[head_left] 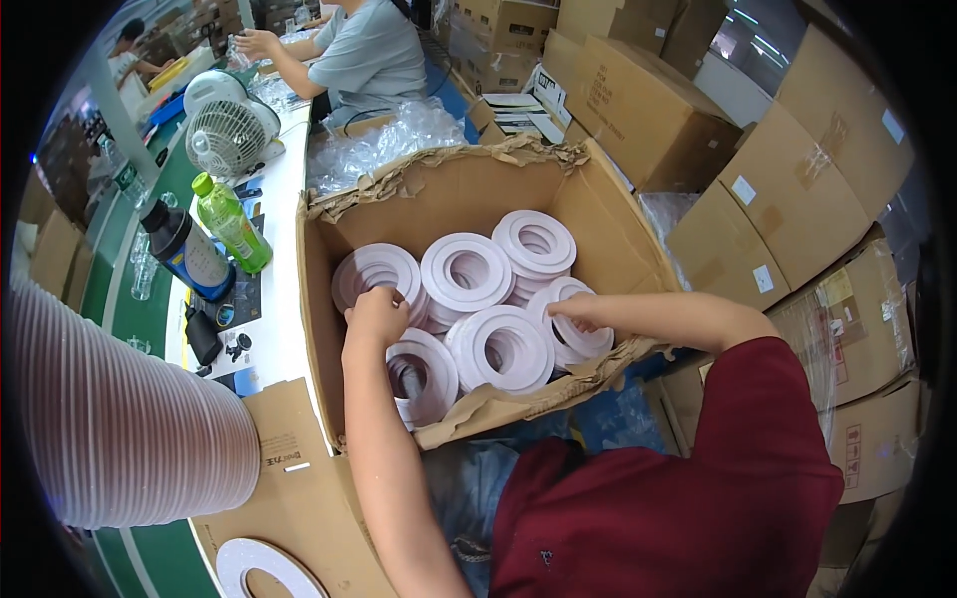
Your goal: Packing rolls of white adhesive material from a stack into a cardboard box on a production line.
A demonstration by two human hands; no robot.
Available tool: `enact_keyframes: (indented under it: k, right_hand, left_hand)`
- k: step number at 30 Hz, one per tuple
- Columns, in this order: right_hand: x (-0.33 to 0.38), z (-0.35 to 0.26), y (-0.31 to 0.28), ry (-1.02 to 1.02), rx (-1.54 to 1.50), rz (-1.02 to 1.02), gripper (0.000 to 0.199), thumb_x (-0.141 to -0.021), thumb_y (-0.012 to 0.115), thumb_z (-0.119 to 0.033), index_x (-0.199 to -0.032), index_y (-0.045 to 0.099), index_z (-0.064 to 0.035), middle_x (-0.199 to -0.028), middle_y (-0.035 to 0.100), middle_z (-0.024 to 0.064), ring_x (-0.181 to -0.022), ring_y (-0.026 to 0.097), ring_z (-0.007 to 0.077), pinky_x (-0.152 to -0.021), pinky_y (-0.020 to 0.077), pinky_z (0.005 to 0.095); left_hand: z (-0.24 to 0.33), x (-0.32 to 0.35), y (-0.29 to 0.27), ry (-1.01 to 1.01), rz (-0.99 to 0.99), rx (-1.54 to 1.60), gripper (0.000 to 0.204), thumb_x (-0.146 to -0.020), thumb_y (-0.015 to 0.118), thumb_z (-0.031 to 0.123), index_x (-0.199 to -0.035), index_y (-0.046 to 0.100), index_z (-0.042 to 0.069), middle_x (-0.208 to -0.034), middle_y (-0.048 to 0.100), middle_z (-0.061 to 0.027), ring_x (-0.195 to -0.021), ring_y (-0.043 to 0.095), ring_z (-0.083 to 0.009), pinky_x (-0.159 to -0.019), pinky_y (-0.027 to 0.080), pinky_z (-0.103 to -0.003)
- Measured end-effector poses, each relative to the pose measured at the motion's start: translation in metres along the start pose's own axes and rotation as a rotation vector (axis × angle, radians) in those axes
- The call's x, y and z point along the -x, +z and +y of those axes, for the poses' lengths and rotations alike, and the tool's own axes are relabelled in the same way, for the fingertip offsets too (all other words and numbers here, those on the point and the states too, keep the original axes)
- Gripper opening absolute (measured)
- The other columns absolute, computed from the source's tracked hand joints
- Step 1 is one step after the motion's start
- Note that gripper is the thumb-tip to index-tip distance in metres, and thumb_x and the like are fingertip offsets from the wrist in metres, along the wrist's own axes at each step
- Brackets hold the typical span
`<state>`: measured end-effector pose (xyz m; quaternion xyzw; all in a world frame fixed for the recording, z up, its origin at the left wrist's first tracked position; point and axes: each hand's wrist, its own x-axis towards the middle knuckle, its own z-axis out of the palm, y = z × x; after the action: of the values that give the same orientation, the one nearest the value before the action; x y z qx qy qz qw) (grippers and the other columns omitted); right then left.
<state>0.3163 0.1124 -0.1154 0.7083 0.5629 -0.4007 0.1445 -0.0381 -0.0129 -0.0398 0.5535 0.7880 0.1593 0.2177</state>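
Observation:
Several stacks of flat white rings [467, 271] stand in two rows inside an open cardboard box [439, 204]. My left hand [379, 315] is at the near edge of the far-left ring stack [377, 271], its fingers curled over the rings there. On the right, my right hand [580, 311] has its fingers bent into the hole of a ring [566, 339] on the near-right stack. The undersides of both hands' grips are partly hidden. Between the hands lies the near-middle stack [500, 349], which neither hand touches.
At left, a tall pile of white rings [140, 419] stands by a flat cardboard sheet [299, 498] bearing one larger ring [261, 568]. A fan [227, 130], green bottle [231, 224] and dark bottle [187, 251] line the table. Stacked cartons [788, 189] rise at right; a co-worker [374, 60] sits beyond.

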Motion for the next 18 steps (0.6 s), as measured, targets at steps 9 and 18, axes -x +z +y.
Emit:
enact_keyframes:
  k: [9, 18]
  right_hand:
    - [0.083, -0.062, -0.077, -0.196, -0.631, -0.225, 0.061, -0.081, 0.056, -0.052, -0.107, 0.063, 0.0026, -0.106, 0.068, 0.015, -0.09, 0.066, 0.0218, -0.087, 0.0502, 0.0337]
    - [0.1, -0.131, -0.011, -0.988, -1.164, -0.548, 0.042, -0.092, 0.048, -0.031, -0.12, 0.058, -0.0011, -0.111, 0.065, 0.0096, -0.103, 0.06, 0.0204, -0.096, 0.0409, 0.0354]
  left_hand:
    - [0.014, 0.005, -0.004, 0.28, -0.012, 0.286, 0.033, -0.081, 0.067, 0.025, -0.102, 0.069, 0.0, -0.091, 0.071, -0.0164, -0.086, 0.069, -0.0261, -0.082, 0.051, -0.036]
    - [0.048, 0.024, -0.015, 0.657, 0.126, 0.585, 0.05, -0.074, 0.081, 0.022, -0.117, 0.062, 0.002, -0.105, 0.065, -0.0082, -0.069, 0.064, -0.0132, -0.054, 0.051, -0.027]
